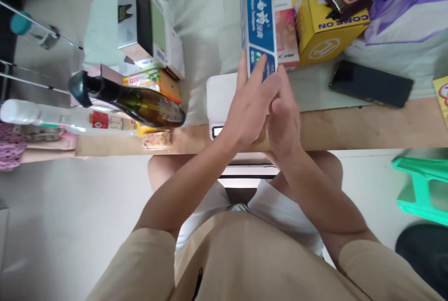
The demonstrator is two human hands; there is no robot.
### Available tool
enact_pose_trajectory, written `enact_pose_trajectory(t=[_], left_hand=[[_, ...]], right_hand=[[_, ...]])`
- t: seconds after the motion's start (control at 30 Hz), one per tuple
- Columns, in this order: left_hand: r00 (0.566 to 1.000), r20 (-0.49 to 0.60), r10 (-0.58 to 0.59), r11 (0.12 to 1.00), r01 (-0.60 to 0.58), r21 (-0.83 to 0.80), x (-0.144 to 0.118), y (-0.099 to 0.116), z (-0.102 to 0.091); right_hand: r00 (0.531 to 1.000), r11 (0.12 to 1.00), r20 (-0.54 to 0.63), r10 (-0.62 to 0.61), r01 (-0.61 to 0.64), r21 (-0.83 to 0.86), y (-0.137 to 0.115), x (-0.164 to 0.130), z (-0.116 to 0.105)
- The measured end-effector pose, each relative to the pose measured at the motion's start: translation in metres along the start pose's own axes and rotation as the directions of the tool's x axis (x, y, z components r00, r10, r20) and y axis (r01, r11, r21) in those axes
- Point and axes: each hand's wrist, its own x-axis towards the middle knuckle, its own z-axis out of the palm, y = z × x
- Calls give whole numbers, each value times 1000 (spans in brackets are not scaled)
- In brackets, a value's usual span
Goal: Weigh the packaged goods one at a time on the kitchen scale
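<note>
Blue printed card, I'd say, makes up the long box out over the pale cloth, its near end beside a white device. It looks light and fairly stiff, perhaps slick on the glossy faces and easily dented; the long edges near an end seem the surest hold. The left hand grips that near end, fingers partly spread. The right hand is half curled at its corner; whether it grips, I can't tell.
</note>
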Motion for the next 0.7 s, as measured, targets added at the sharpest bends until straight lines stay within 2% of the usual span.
enact_pose_trajectory(t=[0.1, 0.23, 0.37, 0.5, 0.7], left_hand=[[999, -47, 13, 1000, -13, -13, -51, -12, -19], [999, 25, 41, 999, -41, -1, -97, -36, -35], [997, 53, 50, 999, -48, -24, -107, -49, -45], [999, 28, 27, 999, -26, -25, -110, -50, -47], [999, 41, 5, 999, -3, -44, -121, -51, -46]], right_hand=[[997, 1000, 79, 1, 1, -27, -18, -40, 8], [987, 988, 161, -9, 34, -149, -21, -76, 16], [978, 981, 205, -36, 74, -178, -15, -85, 22], [976, 984, 217, -28, 65, -165, -10, -84, 24], [991, 988, 115, 69, -52, -148, -13, -89, 20]])
